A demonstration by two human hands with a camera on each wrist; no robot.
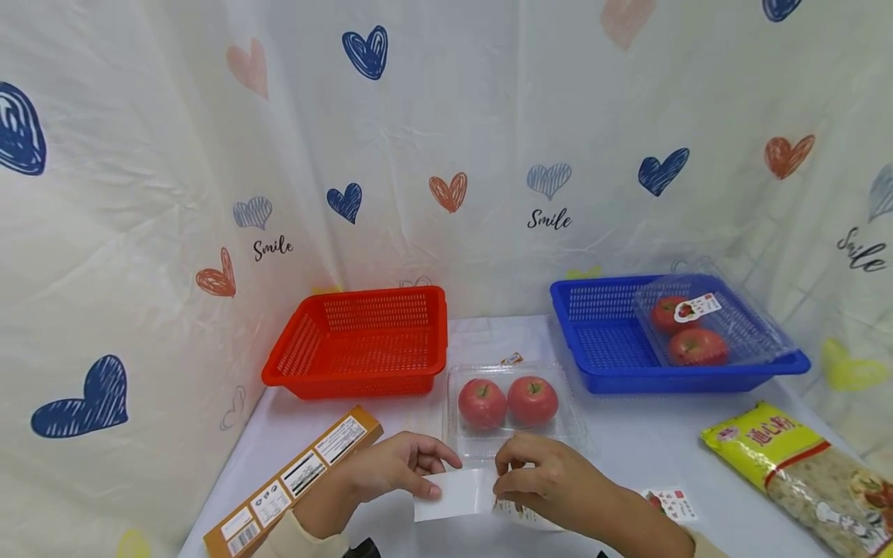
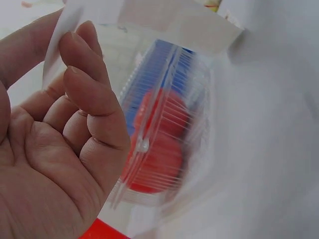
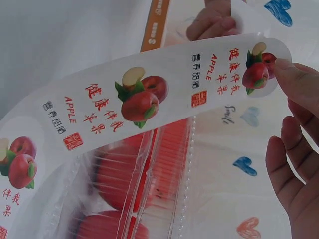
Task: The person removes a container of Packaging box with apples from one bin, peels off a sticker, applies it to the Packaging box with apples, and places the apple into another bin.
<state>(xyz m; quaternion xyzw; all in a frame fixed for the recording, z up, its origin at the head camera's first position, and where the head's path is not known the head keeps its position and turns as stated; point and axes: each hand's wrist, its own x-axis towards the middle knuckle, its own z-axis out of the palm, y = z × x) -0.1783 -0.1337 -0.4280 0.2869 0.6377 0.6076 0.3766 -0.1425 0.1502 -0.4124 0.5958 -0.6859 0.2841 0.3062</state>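
Observation:
My left hand (image 1: 408,469) pinches the white end of a label strip (image 1: 456,494) between thumb and fingers. My right hand (image 1: 544,477) pinches the rounded edge of an apple label (image 3: 256,69) at the strip's end. Red apples and red lettering repeat along the printed side of the strip, which droops away in a curve in the right wrist view. Just beyond both hands is a clear plastic box (image 1: 481,448) with two apples (image 1: 533,400) inside. A separate apple sticker (image 1: 670,504) lies on the table beside my right forearm.
A red basket (image 1: 356,384) stands at the back left. At the back right, a blue basket (image 1: 607,380) holds another clear box with two apples and a label. A long brown carton (image 1: 300,473) lies left, a yellow food bag (image 1: 802,473) right. A small wrapper (image 1: 512,359) sits behind the nearer box.

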